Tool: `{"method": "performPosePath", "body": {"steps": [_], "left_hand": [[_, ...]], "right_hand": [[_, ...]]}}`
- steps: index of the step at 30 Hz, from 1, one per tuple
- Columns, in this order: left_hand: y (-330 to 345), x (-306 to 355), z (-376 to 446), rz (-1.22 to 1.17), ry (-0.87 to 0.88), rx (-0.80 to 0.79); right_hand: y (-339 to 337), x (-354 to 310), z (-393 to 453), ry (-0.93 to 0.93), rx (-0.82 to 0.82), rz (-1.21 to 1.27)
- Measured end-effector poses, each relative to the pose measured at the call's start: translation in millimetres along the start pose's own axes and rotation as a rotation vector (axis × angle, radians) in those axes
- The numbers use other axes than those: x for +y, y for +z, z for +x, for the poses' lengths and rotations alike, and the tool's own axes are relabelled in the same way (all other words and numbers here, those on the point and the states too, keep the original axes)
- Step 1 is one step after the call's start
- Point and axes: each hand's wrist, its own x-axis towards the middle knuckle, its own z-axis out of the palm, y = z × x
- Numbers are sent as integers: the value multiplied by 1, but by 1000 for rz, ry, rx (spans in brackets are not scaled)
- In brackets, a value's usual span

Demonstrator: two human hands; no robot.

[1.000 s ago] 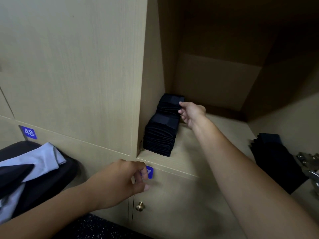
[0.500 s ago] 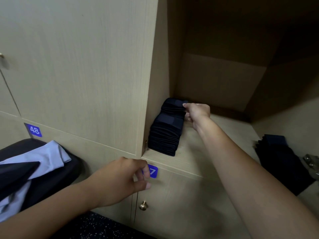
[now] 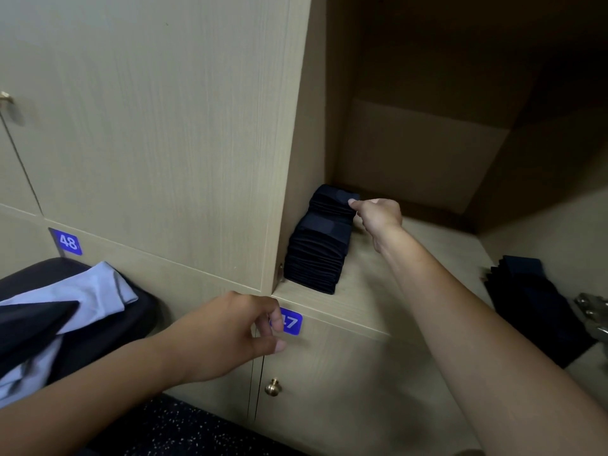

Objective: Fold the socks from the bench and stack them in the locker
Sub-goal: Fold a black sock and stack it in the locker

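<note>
Dark folded sock stack (image 3: pixel 320 238) is set on the open locker (image 3: pixel 362 291) shelf, against its left wall. Its top rear edge is touched by the right hand (image 3: pixel 378 215), fingers curled at the top sock; a pinch cannot be confirmed. Left hand (image 3: pixel 227 334) is held loosely curled, nothing in it, below the stack by the blue number tag (image 3: pixel 291 322).
</note>
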Motion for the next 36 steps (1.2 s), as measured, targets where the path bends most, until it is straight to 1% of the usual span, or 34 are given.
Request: {"method": "performPosePath", "body": {"steps": [4, 10, 16, 20, 23, 29, 32, 36], "left_hand": [[-5, -3, -2, -14, 19, 3], [-18, -8, -11, -7, 17, 31], [-35, -16, -26, -26, -2, 56], [-43, -28, -39, -41, -41, 87], [-52, -43, -54, -24, -94, 117], [-77, -69, -95, 12, -226, 208], [-89, -83, -121, 18, -297, 254], [-102, -104, -153, 105, -410, 349]], "right_hand": [[-12, 2, -12, -70, 13, 1], [-36, 6, -41, -245, -5, -122], [-55, -9, -104, -493, -77, -168], [-56, -13, -158, -610, -194, -179], [-45, -15, -190, -676, -291, -191], [6, -11, -234, -763, -564, -234], [36, -5, -243, -779, -662, -284], [72, -4, -252, -784, -756, -302]]}}
